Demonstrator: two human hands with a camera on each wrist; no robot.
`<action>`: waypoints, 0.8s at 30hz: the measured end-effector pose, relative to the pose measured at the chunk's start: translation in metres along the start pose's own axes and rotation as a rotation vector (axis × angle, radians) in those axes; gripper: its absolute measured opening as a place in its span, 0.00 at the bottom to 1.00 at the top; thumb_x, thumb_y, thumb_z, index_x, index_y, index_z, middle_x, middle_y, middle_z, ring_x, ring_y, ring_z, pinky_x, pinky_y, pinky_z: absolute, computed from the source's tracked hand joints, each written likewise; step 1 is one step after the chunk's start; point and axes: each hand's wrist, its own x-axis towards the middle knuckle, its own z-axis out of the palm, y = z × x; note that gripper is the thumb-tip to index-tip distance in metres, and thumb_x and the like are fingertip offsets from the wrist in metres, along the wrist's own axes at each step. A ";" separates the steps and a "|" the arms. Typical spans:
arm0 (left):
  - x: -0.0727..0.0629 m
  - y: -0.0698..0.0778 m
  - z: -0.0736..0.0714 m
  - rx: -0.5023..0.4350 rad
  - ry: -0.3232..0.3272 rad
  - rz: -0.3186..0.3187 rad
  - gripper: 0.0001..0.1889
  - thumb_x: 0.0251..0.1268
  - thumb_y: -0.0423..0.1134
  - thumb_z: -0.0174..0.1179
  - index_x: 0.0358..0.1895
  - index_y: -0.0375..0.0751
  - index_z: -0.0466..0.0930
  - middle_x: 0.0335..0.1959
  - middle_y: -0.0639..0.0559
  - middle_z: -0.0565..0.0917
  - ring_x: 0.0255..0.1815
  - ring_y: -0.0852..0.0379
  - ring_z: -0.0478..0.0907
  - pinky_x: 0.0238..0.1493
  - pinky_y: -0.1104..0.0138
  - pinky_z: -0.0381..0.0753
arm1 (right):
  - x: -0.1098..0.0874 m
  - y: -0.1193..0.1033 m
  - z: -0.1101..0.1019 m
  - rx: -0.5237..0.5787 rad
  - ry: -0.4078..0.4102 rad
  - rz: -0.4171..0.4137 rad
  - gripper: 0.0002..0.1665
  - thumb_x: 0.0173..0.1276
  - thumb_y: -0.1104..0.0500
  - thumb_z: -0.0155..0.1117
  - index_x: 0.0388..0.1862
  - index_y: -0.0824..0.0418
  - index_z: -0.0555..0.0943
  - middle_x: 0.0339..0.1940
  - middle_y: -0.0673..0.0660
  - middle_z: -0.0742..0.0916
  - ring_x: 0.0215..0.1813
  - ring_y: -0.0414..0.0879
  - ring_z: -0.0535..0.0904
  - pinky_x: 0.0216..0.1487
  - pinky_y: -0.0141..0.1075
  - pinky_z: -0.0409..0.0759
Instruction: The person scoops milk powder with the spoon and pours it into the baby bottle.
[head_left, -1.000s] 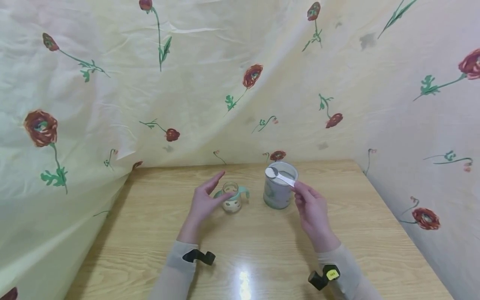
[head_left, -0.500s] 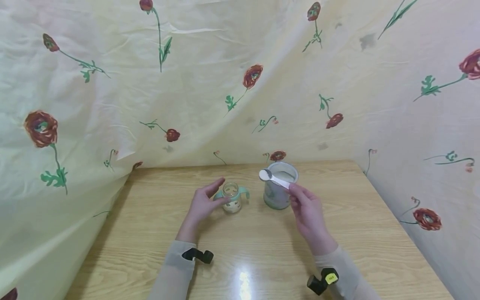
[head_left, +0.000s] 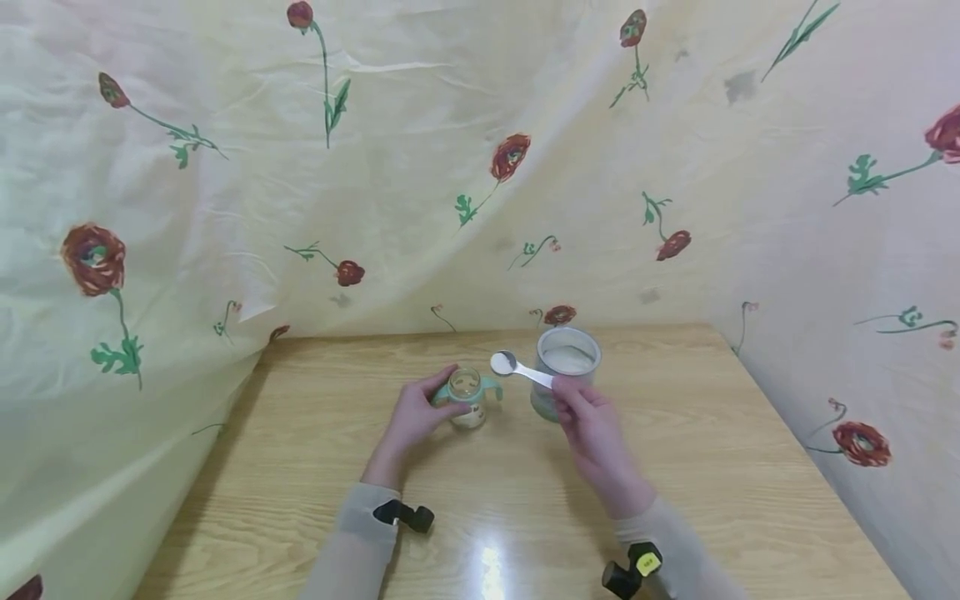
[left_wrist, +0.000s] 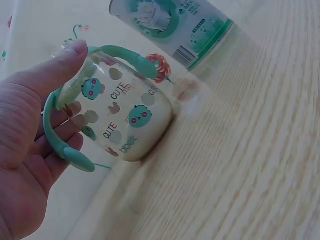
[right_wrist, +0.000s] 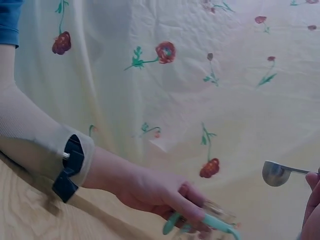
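My left hand (head_left: 414, 413) grips a clear baby bottle (left_wrist: 125, 112) from its left side. The thumb lies near its uncapped neck, and the other fingers are partly hidden behind it. Two mint-green handles and printed "CUTE" figures show on the bottle, whose lower part looks whitish. My right hand (head_left: 597, 442) pinches a metal measuring spoon (head_left: 534, 375) by its handle. Its bowl, with white powder in it, is between the bottle and an open can (head_left: 542, 403), just right of the bottle's mouth. White powder also shows inside the can.
A light wooden table (head_left: 300, 467) lies under everything. Flower-printed cloth (head_left: 405, 192) hangs behind it and down both sides. The can stands to the right of the bottle, near the table's back edge.
My right hand has carried the spoon left, from over the can toward the bottle. My left hand's thumb and fingers have closed in around the bottle.
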 end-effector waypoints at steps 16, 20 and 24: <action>0.001 -0.003 0.005 0.002 0.010 -0.008 0.38 0.55 0.43 0.84 0.71 0.49 0.82 0.68 0.52 0.84 0.70 0.49 0.80 0.77 0.51 0.72 | 0.017 0.035 0.021 -0.187 0.022 -0.035 0.05 0.75 0.64 0.71 0.46 0.61 0.89 0.35 0.50 0.92 0.35 0.40 0.78 0.36 0.26 0.78; 0.000 -0.002 0.005 -0.004 0.015 -0.007 0.37 0.56 0.43 0.84 0.72 0.49 0.82 0.68 0.51 0.84 0.70 0.47 0.79 0.77 0.49 0.72 | 0.018 0.039 0.020 -0.283 0.032 -0.094 0.10 0.75 0.62 0.72 0.50 0.65 0.88 0.38 0.52 0.93 0.35 0.41 0.79 0.37 0.28 0.78; -0.001 -0.001 0.003 0.010 0.020 -0.009 0.37 0.56 0.44 0.83 0.72 0.50 0.82 0.67 0.51 0.84 0.70 0.47 0.79 0.77 0.48 0.71 | 0.019 0.042 0.022 -0.346 0.019 -0.163 0.12 0.75 0.62 0.72 0.51 0.70 0.88 0.39 0.55 0.93 0.35 0.41 0.80 0.36 0.28 0.78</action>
